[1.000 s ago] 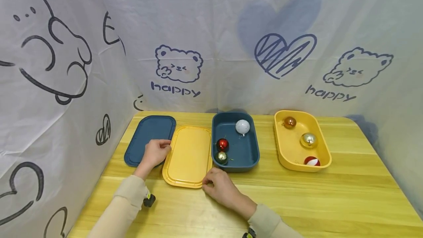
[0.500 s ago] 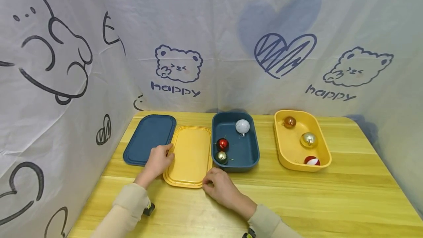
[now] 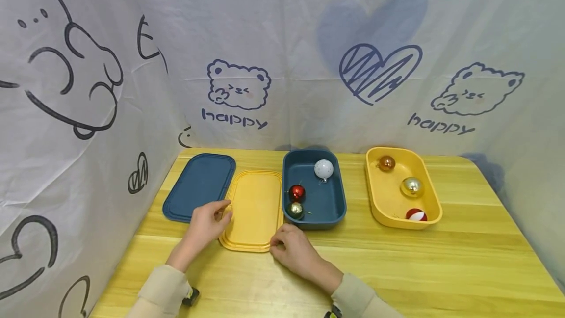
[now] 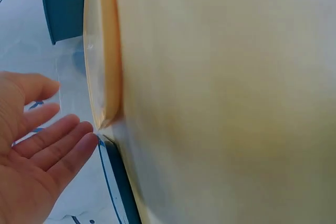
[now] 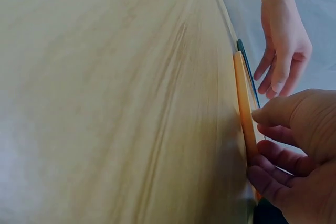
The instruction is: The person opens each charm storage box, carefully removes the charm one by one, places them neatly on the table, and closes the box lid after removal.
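Note:
In the head view a yellow lid (image 3: 256,207) lies flat on the table, left of a blue box (image 3: 340,212). My right hand (image 3: 295,251) holds the lid's near right corner, thumb and fingertips at its rim; the right wrist view shows them against the orange-yellow edge (image 5: 244,103). The left hand (image 3: 205,227) hovers over the lid's left edge, thumb and index finger spread, holding nothing. In the left wrist view its fingers (image 4: 63,145) are loosely extended beside the lids. A blue lid (image 3: 200,183) lies to the left, close beside the yellow one.
Inside the blue box are a white bauble (image 3: 324,169), a red bauble (image 3: 296,193) and a green bauble (image 3: 295,210). A yellow box (image 3: 375,205) farther right holds brown, gold and red-and-white baubles. Printed cloth (image 3: 304,112) hangs behind the wooden table (image 3: 397,264).
My left hand has come away from between the lids and moved nearer, its thumb and index finger parting. The blue lid has shifted slightly left. The right hand has stayed at the corner.

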Demonstrator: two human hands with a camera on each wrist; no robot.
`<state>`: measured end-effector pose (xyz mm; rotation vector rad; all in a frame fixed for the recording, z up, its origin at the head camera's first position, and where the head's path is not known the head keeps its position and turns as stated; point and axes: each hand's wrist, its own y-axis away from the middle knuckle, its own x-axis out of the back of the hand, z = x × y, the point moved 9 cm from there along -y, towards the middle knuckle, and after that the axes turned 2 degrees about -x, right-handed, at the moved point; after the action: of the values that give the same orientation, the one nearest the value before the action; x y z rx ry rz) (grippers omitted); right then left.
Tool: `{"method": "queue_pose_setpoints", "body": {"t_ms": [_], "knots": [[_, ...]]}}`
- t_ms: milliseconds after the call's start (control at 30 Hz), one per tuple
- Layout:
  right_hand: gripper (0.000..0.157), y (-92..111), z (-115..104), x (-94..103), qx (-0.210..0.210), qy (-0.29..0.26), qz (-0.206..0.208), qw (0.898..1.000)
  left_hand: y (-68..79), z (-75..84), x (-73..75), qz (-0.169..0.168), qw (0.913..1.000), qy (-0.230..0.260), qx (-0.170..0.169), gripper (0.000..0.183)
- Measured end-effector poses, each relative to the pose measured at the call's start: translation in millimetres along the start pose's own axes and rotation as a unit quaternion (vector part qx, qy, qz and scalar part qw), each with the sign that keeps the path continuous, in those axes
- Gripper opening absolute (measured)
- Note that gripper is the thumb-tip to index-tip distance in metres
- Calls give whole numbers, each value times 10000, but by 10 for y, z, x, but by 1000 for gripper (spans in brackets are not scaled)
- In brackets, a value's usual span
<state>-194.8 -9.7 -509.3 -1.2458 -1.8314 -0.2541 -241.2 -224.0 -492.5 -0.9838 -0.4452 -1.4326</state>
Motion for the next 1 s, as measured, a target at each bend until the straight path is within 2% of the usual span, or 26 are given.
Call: {"method": "queue_pose_setpoints", "body": {"t_ms": [100, 267, 400, 567, 733, 1000], "knots": [[5, 13, -42, 14, 122, 100, 48, 9999, 130, 68, 0, -106, 9992, -243, -314, 35], [15, 16, -140, 26, 502, 378, 52, 9980, 321, 158, -98, -827, 9938, -485, -568, 44], [23, 6, -170, -24, 612, 486, -257, 9966, 409, 198, -176, -1301, 9867, -691, -681, 52], [24, -2, -176, -94, 632, 620, -568, 9945, 433, 176, -240, -1699, 9812, -781, -468, 59], [19, -17, -191, -123, 767, 774, -481, 9929, 428, 177, -306, -1981, 9769, -715, -374, 61], [12, -105, -200, -152, 943, 1113, -239, 9890, 359, 169, -331, -1978, 9761, -755, -496, 61]]}}
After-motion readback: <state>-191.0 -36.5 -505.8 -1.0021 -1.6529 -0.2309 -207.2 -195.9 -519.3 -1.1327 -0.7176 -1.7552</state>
